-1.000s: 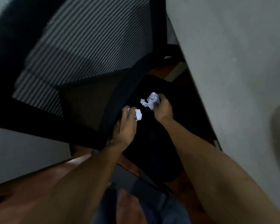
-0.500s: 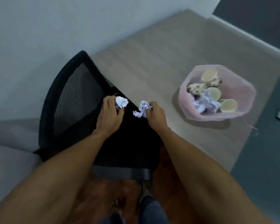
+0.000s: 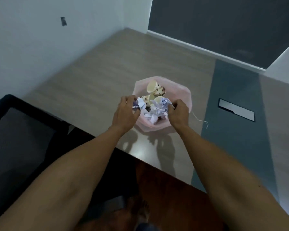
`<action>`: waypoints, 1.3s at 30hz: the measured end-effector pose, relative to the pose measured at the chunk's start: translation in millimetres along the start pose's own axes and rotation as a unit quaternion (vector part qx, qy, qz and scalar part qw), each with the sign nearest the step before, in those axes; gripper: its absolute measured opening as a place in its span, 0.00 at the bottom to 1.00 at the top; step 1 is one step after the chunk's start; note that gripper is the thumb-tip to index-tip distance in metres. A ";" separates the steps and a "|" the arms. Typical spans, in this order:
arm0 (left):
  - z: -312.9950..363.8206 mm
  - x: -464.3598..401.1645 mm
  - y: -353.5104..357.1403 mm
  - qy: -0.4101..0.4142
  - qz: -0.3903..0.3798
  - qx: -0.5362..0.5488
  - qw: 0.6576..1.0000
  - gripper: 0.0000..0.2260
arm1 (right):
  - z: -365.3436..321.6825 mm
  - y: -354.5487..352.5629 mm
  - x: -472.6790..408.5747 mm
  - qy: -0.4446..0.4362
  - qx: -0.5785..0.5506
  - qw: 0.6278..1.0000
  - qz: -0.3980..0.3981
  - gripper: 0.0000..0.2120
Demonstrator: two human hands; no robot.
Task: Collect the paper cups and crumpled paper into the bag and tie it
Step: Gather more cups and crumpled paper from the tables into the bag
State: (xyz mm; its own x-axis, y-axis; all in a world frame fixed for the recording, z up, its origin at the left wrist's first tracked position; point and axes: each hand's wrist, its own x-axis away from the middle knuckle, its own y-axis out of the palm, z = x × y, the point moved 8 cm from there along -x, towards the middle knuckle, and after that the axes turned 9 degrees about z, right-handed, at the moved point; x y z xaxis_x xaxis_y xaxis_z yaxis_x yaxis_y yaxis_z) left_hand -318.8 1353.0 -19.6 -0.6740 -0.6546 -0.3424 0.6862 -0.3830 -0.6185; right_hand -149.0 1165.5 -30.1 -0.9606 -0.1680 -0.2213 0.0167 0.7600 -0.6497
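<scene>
A pink plastic bag (image 3: pixel 187 95) stands open on the grey table (image 3: pixel 107 72). Inside it lie spotted paper cups (image 3: pixel 155 89) and several balls of crumpled paper (image 3: pixel 153 116). My left hand (image 3: pixel 126 112) hangs over the bag's left rim and grips a crumpled white paper ball (image 3: pixel 138 104). Over the right rim, my right hand (image 3: pixel 178 114) holds another crumpled paper (image 3: pixel 163 104). Both papers are above the bag's mouth.
A black mesh office chair (image 3: pixel 23 139) stands at the left, against the table edge. A dark strip with a silver cable hatch (image 3: pixel 236 110) runs across the table on the right. A thin white thread (image 3: pixel 200 120) lies beside the bag. Below is brown floor.
Both hands rose from the chair seat and moved right to the bag, each carrying its paper ball. The view swung up from under the table to the tabletop.
</scene>
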 end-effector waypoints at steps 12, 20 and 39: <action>-20.0 -55.8 113.1 -0.009 -0.029 -0.118 0.993 0.25 | 56.7 35.4 -97.6 0.089 0.002 0.995 0.036 0.09; -23.7 -55.4 101.4 0.010 -0.028 -0.159 0.987 0.23 | 47.9 50.5 -91.6 0.051 0.026 0.998 0.008 0.05; -101.0 2.9 -92.0 -0.075 0.002 -0.198 0.977 0.17 | -74.2 109.1 45.6 -0.072 -0.025 0.991 -0.110 0.09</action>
State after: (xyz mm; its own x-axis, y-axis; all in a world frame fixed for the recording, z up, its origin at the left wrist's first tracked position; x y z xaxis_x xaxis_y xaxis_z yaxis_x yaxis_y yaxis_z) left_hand -411.6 1452.2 -35.2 -0.6030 -0.7557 -0.2558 0.5090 -0.1175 -0.8527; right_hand -211.5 1287.3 -57.0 -0.8898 -0.4181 -0.1827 -0.2054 0.7247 -0.6577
